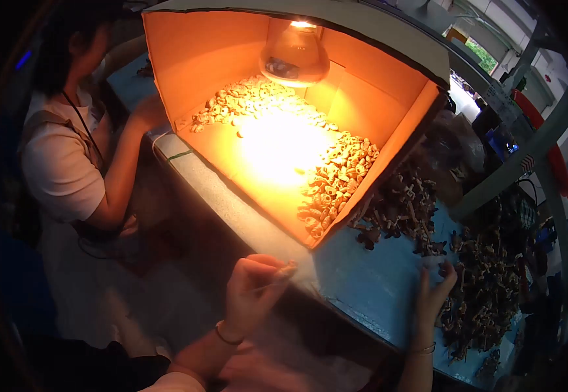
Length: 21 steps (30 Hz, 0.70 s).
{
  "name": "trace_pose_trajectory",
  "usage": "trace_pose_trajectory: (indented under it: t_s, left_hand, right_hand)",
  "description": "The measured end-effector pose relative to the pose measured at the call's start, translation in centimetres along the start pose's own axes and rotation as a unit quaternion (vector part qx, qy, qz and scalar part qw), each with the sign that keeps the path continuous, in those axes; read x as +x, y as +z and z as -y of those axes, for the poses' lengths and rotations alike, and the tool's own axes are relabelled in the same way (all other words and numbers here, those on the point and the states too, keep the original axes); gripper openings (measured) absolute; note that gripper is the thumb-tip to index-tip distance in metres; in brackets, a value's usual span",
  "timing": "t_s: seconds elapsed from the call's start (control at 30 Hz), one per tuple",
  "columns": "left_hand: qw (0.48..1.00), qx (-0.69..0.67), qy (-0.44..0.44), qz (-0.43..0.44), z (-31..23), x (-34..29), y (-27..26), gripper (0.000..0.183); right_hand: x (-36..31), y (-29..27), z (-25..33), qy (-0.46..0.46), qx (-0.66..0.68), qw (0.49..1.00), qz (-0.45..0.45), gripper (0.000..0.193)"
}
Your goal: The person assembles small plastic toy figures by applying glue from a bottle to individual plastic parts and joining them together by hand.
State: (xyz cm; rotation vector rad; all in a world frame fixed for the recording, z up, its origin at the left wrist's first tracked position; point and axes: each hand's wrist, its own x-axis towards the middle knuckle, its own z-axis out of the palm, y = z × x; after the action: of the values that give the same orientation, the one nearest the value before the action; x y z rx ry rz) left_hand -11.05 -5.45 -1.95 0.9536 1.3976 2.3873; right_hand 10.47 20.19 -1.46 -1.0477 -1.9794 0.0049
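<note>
My left hand (252, 292) hovers near the front edge of the blue table (375, 281), fingers pinched on a thin stick-like tool whose tip (288, 268) carries a small pale piece. My right hand (435, 293) rests on the blue table top, fingers spread and flat, right beside a heap of small brown wooden pieces (486, 294). An open cardboard box (232, 65) lies on its side on the table, lit inside by a heat lamp (295, 53). Many small pale ring-shaped pieces (336, 176) are spread across the box floor.
A second pile of brown pieces (401, 209) lies just right of the box. A person in a white shirt (68, 157) sits at the left end of the table, one hand by the box's corner. Shelving and cables stand at the far right.
</note>
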Motion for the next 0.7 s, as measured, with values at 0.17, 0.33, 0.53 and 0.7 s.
trace_pose_trajectory:
  t_s: [0.17, 0.33, 0.53, 0.7]
  left_hand:
    - [0.994, -0.022, -0.032, -0.101, -0.2, 0.4, -3.6, 0.027]
    - [0.986, -0.027, 0.04, -0.161, -2.7, -0.1, -5.3, 0.027]
    - [0.985, -0.021, 0.037, -0.17, -4.6, -0.6, -6.5, 0.033]
    - [0.986, -0.04, 0.012, -0.161, -3.9, -0.4, -6.2, 0.031]
  right_hand:
    - [-2.1, -3.5, 16.7, -0.269, 0.219, 0.926, 0.148, 0.021]
    - [-2.0, 7.5, 29.2, -0.326, 0.242, 0.875, 0.264, 0.015]
    - [1.3, 20.2, 27.8, -0.17, -0.109, 0.971, 0.126, 0.012]
    - [1.9, 20.5, 27.6, -0.183, -0.159, 0.96, 0.143, 0.012]
